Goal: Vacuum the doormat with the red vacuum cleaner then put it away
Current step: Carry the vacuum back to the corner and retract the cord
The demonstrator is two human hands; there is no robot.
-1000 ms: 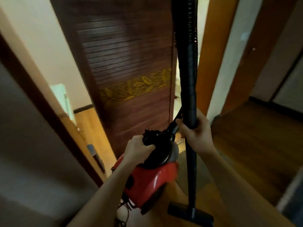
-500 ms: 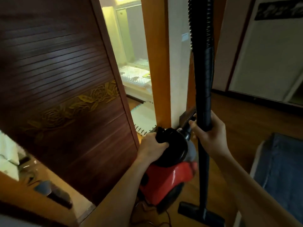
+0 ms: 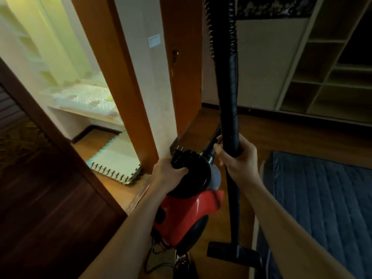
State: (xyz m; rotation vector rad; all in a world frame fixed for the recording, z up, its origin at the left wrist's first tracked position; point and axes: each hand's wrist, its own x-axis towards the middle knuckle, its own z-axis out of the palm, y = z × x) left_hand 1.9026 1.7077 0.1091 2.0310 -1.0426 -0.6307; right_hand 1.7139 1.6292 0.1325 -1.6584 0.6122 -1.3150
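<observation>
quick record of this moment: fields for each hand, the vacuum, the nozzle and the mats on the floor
left hand: grips the black top handle of the red vacuum cleaner
right hand: grips the black wand, held roughly upright
nozzle: at the wand's lower end, by the edge of the blue quilted mat
other mat: pale foam mat beyond the doorway on the left

Wooden floor (image 3: 281, 135) under blue mat (image 3: 322, 198), foam mat (image 3: 114, 156)
</observation>
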